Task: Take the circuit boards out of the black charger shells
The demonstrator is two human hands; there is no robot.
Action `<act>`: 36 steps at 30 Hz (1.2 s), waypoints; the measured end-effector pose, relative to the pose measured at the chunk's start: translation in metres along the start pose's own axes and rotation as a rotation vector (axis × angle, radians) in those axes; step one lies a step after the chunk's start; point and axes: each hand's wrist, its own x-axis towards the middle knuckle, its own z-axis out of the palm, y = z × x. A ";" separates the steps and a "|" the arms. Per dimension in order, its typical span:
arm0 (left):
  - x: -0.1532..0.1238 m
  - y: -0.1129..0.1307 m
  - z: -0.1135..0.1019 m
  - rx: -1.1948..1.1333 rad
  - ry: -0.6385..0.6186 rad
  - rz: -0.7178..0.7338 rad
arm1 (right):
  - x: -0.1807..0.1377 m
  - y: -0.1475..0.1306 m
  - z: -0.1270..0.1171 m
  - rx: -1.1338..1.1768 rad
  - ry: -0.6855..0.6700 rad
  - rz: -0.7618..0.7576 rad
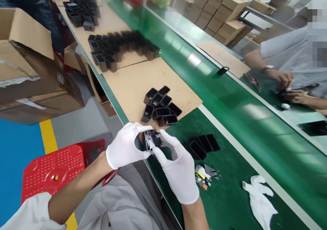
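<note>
At the front edge of the green bench, both gloved hands close on a small black plastic housing. Its open side shows pale and red parts that look like wires. My left hand grips it from the left between thumb and fingers. From the other side, my right hand pinches a black cover-like piece tilted against the housing; whether the two are joined I cannot tell. Just beyond the hands, several open black boxes stand or lie in a cluster on brown cardboard.
More black boxes stand farther along the bench. Right of my hands lie several black frames, a pile of small parts and a white glove. A red stool and cartons are at left. A co-worker sits across the green conveyor.
</note>
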 end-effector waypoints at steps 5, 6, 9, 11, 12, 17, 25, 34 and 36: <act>0.005 -0.011 0.013 0.073 0.099 -0.024 | 0.011 -0.003 0.021 -0.219 0.128 -0.242; 0.005 -0.012 0.017 0.078 0.118 -0.031 | 0.012 -0.002 0.024 -0.273 0.135 -0.305; 0.003 -0.013 0.026 0.094 0.168 -0.051 | 0.014 0.001 0.030 -0.448 0.149 -0.420; 0.001 -0.013 0.030 0.108 0.193 -0.071 | 0.015 0.002 0.032 -0.558 0.148 -0.455; 0.000 -0.013 0.031 0.116 0.202 -0.083 | 0.016 0.002 0.032 -0.605 0.145 -0.476; -0.001 -0.011 0.033 0.146 0.220 -0.111 | 0.019 -0.001 0.031 -0.782 0.135 -0.587; 0.005 -0.008 0.030 0.155 0.241 -0.103 | 0.023 -0.006 0.023 -0.878 0.083 -0.678; 0.001 -0.009 0.033 0.162 0.199 -0.122 | 0.017 0.006 0.028 -0.813 0.078 -0.636; 0.001 -0.010 0.034 0.161 0.198 -0.114 | 0.017 0.009 0.031 -0.778 0.101 -0.622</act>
